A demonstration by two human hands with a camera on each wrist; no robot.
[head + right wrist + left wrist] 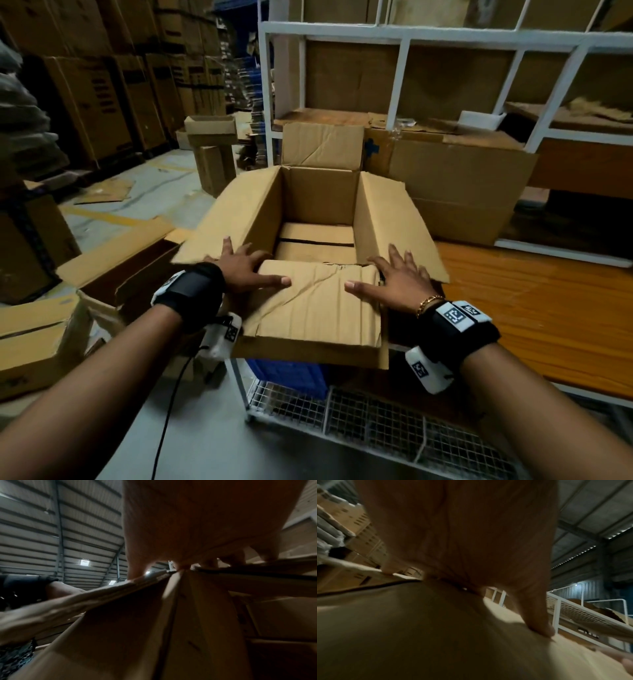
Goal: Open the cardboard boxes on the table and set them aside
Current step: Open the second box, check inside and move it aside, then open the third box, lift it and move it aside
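An open brown cardboard box (318, 202) stands at the table's near left corner, its four flaps spread outward and its inside bare. My left hand (243, 269) lies flat with spread fingers on the box's near-left corner, thumb on the creased near flap (315, 308). My right hand (397, 277) lies flat on the near-right corner, thumb on the same flap. In the left wrist view my left hand (471, 547) presses down on cardboard (419, 628). In the right wrist view my right hand (197, 527) rests on the flap edge (85, 599).
A larger closed cardboard box (455, 181) stands behind on the orange table (531, 308). White shelving (404, 68) rises at the back. Open boxes (120, 270) stand on the floor to the left, and stacked cartons (102, 85) fill the far left. A wire shelf (376, 421) sits under the table.
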